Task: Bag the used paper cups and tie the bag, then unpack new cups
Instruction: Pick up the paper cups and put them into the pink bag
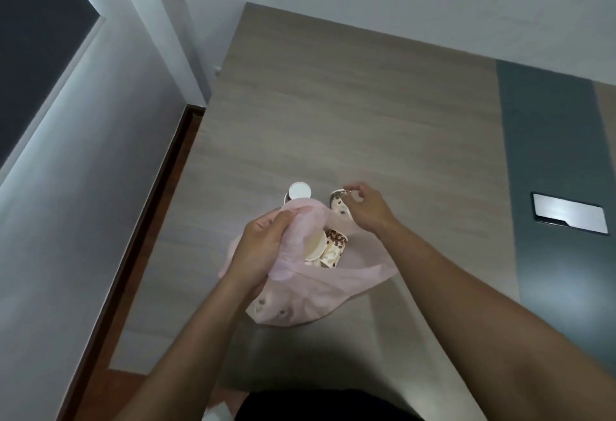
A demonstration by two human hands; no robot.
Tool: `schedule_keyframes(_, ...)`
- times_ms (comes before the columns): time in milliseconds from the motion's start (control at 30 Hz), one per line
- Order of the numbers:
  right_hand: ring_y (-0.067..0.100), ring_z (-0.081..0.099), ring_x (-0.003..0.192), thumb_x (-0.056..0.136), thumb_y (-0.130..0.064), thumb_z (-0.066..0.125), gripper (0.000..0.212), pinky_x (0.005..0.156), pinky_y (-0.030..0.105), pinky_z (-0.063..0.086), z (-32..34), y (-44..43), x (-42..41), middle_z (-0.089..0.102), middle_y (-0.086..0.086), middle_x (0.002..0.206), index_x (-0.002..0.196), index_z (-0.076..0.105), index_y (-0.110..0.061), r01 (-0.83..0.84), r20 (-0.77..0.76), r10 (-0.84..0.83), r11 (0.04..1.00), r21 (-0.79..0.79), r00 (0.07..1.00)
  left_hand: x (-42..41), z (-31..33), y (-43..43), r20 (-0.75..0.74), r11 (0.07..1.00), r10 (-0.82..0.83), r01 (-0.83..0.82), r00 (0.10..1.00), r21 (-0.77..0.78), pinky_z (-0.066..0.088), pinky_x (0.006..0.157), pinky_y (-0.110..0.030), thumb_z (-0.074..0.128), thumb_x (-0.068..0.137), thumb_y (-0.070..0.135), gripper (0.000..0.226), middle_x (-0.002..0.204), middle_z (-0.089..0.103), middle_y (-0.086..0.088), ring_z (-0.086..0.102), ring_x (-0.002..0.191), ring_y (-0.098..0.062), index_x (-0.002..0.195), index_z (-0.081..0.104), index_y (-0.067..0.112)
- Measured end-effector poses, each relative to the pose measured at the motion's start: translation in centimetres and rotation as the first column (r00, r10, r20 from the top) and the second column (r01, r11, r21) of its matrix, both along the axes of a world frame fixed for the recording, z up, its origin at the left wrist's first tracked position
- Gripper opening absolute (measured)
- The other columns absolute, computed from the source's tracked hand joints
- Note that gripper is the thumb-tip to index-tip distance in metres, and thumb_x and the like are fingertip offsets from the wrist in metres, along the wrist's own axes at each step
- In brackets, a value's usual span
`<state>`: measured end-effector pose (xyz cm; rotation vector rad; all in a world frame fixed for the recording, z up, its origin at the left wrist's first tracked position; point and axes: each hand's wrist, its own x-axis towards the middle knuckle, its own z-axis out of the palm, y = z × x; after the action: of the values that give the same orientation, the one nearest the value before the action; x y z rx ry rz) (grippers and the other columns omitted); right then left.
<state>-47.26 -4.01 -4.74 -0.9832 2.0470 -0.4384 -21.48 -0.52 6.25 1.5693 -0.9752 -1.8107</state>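
Observation:
A thin pink plastic bag lies on the wooden table in front of me. Inside its open mouth I see two paper cups: a plain white one and a brown-patterned one. My left hand grips the bag's left rim and holds the mouth open. My right hand closes its fingers on another brown-patterned cup lying on the table just beyond the bag. A white cup stands upside down behind the bag, partly hidden by it.
A dark green strip runs along the table's right side with a metal socket cover set in it. A grey wall and a window frame stand to the left, close to the table's left edge.

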Motion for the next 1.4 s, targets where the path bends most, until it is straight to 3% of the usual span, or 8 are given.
schedule_keyframes(233, 0.042, 0.040, 0.147, 0.094, -0.068, 0.053, 0.058, 0.123, 0.050, 0.037, -4.9, 2.4, 0.4, 0.044, 0.020, 0.154, 0.150, 0.053, -0.055, -0.248, -0.125, 0.321, 0.882, 0.400, 0.939, 2.1, -0.6, -0.3, -0.009, 0.999, 0.038, -0.038, 0.999, 0.008, 0.060, 0.110, -0.052, 0.058, 0.112, 0.027, 0.031, 0.119, 0.087, -0.003, 0.079, 0.122, -0.032, 0.115, 0.089, 0.024)
schedule_keyframes(633, 0.036, 0.064, 0.106, 0.091, -0.032, 0.081, 0.042, 0.088, 0.036, 0.050, -1.2, 5.5, -0.9, 0.059, 0.016, 0.119, 0.114, 0.047, -0.034, 0.001, -0.113, 0.013, 0.992, 0.128, 0.993, 1.0, 0.0, -0.6, -0.053, 0.999, 0.012, -0.010, 0.999, 0.030, 0.059, 0.098, -0.039, 0.062, 0.110, 0.025, 0.029, 0.115, 0.088, -0.006, 0.080, 0.105, -0.020, 0.112, 0.090, 0.022)
schedule_keyframes(767, 0.014, 0.072, 0.088, 0.097, -0.031, 0.079, 0.056, 0.064, 0.021, 0.053, 2.7, 5.7, -0.7, 0.069, 0.003, 0.117, 0.136, 0.042, -0.017, 0.240, 0.204, -0.232, 0.971, -0.016, 0.951, 1.1, 0.7, -0.2, -0.034, 0.999, 0.027, -0.026, 0.999, 0.023, 0.059, 0.095, -0.039, 0.062, 0.110, 0.024, 0.030, 0.113, 0.088, -0.008, 0.079, 0.102, -0.023, 0.108, 0.091, 0.024)
schedule_keyframes(900, 0.022, 0.081, 0.103, 0.098, -0.030, 0.075, 0.056, 0.093, 0.043, 0.064, 6.3, 6.1, 0.5, 0.078, 0.008, 0.127, 0.147, 0.049, -0.023, 0.342, 0.679, -0.246, 0.940, -0.008, 0.692, 1.9, 0.8, 0.1, 0.021, 0.998, 0.056, -0.056, 0.998, 0.024, 0.060, 0.108, -0.051, 0.059, 0.113, 0.037, 0.033, 0.116, 0.087, -0.006, 0.081, 0.117, -0.029, 0.119, 0.088, 0.023)
schedule_keyframes(1033, 0.024, 0.072, 0.120, 0.093, -0.028, 0.081, 0.068, 0.103, 0.052, 0.057, 7.0, 8.0, 3.1, 0.075, 0.005, 0.137, 0.150, 0.046, -0.017, 0.268, 0.819, -0.123, 0.963, -0.039, 0.560, 1.6, 1.1, 0.5, 0.062, 0.992, 0.126, -0.126, 0.990, -0.004, 0.064, 0.096, -0.039, 0.053, 0.115, 0.048, 0.036, 0.116, 0.084, 0.002, 0.080, 0.112, -0.016, 0.124, 0.080, 0.027)
schedule_keyframes(1133, 0.022, 0.071, 0.125, 0.091, -0.024, 0.086, 0.067, 0.113, 0.053, 0.052, 6.2, 9.7, 6.4, 0.076, 0.003, 0.139, 0.143, 0.046, -0.013, 0.172, 0.800, -0.071, 0.984, -0.041, 0.596, 1.0, 1.4, 0.7, 0.070, 0.976, 0.217, -0.216, 0.974, -0.020, 0.062, 0.081, -0.034, 0.050, 0.116, 0.050, 0.038, 0.112, 0.083, 0.000, 0.080, 0.102, -0.015, 0.113, 0.080, 0.026)
schedule_keyframes(1300, 0.009, 0.066, 0.131, 0.063, -0.072, 0.093, 0.096, 0.116, 0.041, 0.053, 5.1, 11.7, 11.8, 0.071, -0.010, 0.136, 0.136, 0.049, -0.028, -0.033, 0.606, 0.059, 0.998, -0.054, 0.793, 1.1, 2.2, 0.8, 0.077, 0.978, 0.207, -0.205, 0.975, -0.038, 0.064, 0.088, -0.042, 0.056, 0.114, 0.047, 0.038, 0.103, 0.087, -0.008, 0.082, 0.101, -0.028, 0.110, 0.084, 0.022)
schedule_keyframes(1400, 0.012, 0.066, 0.118, 0.079, -0.054, 0.080, 0.078, 0.103, 0.026, 0.051, 5.6, 12.0, 13.8, 0.065, -0.012, 0.122, 0.142, 0.049, -0.020, -0.170, 0.501, 0.177, 0.984, -0.061, 0.847, 1.5, 2.6, 1.1, 0.080, 0.987, 0.159, -0.155, 0.984, -0.048, 0.063, 0.092, -0.040, 0.060, 0.112, 0.042, 0.033, 0.104, 0.088, -0.006, 0.083, 0.104, -0.025, 0.110, 0.086, 0.021)
